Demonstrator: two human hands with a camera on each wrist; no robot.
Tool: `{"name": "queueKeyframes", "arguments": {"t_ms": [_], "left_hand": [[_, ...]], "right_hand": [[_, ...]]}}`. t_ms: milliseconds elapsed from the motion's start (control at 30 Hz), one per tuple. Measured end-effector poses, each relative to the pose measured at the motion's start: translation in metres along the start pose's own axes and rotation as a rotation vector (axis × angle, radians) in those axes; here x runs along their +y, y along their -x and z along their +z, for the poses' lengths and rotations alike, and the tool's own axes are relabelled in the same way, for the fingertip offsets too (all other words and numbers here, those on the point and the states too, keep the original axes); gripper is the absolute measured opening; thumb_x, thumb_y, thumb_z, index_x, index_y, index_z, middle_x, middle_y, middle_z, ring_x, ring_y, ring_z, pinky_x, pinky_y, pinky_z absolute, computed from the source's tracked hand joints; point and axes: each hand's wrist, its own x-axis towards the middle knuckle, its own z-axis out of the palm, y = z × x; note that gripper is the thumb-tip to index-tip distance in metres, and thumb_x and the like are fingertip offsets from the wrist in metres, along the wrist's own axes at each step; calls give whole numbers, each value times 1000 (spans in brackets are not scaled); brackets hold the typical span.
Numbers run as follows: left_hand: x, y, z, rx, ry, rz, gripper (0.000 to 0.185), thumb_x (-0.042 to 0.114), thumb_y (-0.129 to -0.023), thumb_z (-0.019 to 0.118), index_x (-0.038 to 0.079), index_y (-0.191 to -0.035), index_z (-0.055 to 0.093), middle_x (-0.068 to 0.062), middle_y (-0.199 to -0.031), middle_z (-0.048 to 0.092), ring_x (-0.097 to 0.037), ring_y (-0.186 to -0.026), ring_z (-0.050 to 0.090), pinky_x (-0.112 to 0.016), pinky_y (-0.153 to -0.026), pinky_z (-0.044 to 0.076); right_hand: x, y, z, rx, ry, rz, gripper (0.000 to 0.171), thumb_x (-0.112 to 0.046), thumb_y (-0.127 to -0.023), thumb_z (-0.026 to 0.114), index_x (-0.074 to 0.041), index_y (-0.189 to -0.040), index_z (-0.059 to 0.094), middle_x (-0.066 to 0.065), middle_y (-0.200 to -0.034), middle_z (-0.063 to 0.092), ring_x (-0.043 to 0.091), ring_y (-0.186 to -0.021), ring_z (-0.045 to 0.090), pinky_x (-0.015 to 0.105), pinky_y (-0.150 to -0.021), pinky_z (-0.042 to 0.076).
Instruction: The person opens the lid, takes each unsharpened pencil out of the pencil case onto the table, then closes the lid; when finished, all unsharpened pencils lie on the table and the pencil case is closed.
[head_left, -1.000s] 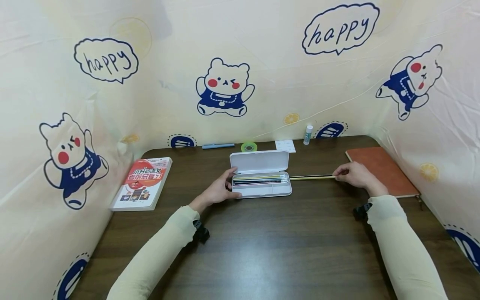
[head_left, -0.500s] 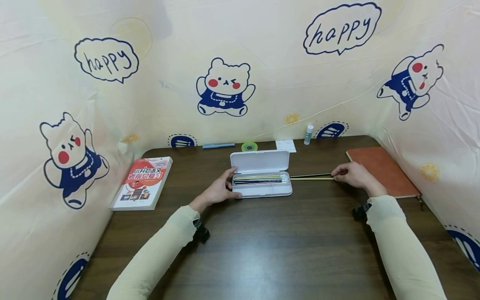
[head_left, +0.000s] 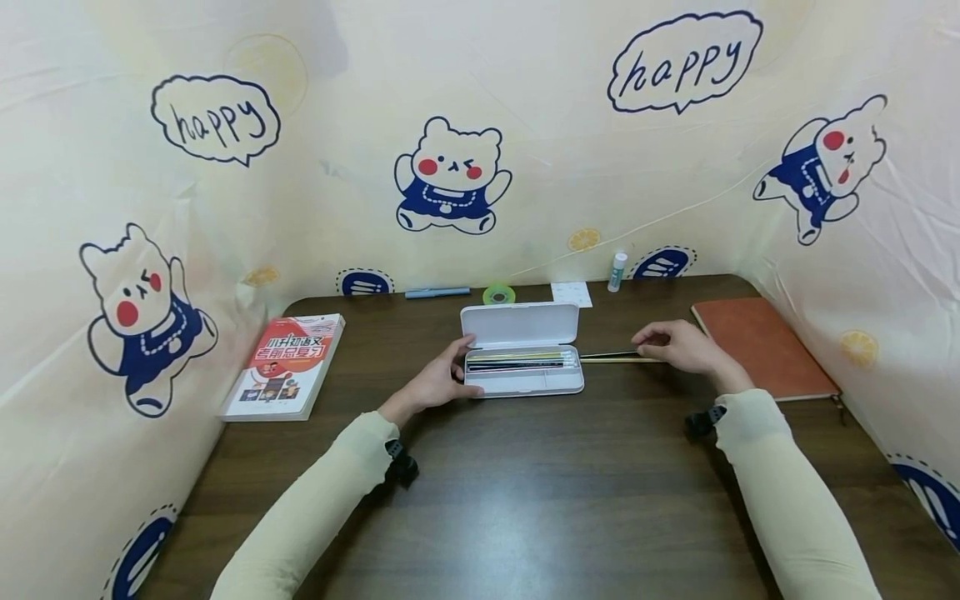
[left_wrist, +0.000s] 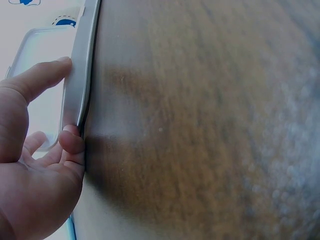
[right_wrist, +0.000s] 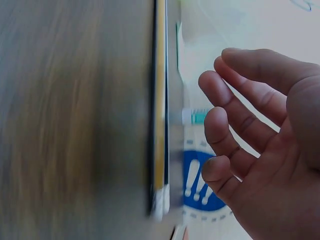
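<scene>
A white pencil case (head_left: 504,384) lies with its lid up in the middle of the table, several pencils (head_left: 517,361) in its rear compartment. My left hand (head_left: 433,383) grips its left end, thumb on the front side and fingers behind; the left wrist view shows the thumb (left_wrist: 47,75) against the case's side. Right of the case, yellow and dark pencils (head_left: 615,360) lie on the table, their near ends at the case's right edge. Just over their far ends hovers my right hand (head_left: 678,346), fingers loosely bent, holding nothing. In the right wrist view the pencils (right_wrist: 160,100) are apart from the fingers.
Behind the case are a blue pen (head_left: 437,292), a green tape roll (head_left: 498,294), a white paper (head_left: 572,293) and a glue stick (head_left: 617,272). A book (head_left: 285,367) lies at the left, a brown notebook (head_left: 761,346) at the right. Patterned cloth surrounds the table.
My right hand has let go of the pencils' far ends and shifted left and slightly up. The pencils stay on the table. The left hand and case have not moved.
</scene>
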Motion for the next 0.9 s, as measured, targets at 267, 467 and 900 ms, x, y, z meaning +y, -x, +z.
{"name": "queueKeyframes", "arguments": {"t_ms": [267, 467, 900], "left_hand": [[-1, 1, 2, 4, 0, -3, 97, 30, -83, 83, 27, -158, 21, -8, -146, 45, -21, -99, 51, -34, -86, 41], [-1, 1, 2, 7, -8, -4, 97, 31, -83, 83, 27, -158, 21, -8, -145, 45, -20, -99, 50, -32, -85, 40], [0, 0, 1, 4, -4, -15, 96, 30, -84, 82, 28, -157, 21, -7, -145, 45, -21, -100, 50, -34, -86, 40]], "right_hand": [[-28, -17, 21, -26, -14, -73, 22, -18, -96, 66, -9, -115, 72, 7, -108, 72, 22, -93, 59, 40, -87, 49], [-46, -29, 41, -61, -32, -144, 19, -18, -95, 68, -13, -112, 73, 2, -105, 73, 18, -88, 58, 35, -81, 48], [-77, -45, 70, -111, 25, -216, 21, -16, -93, 68, -12, -114, 74, 4, -110, 73, 19, -92, 60, 40, -88, 51]]}}
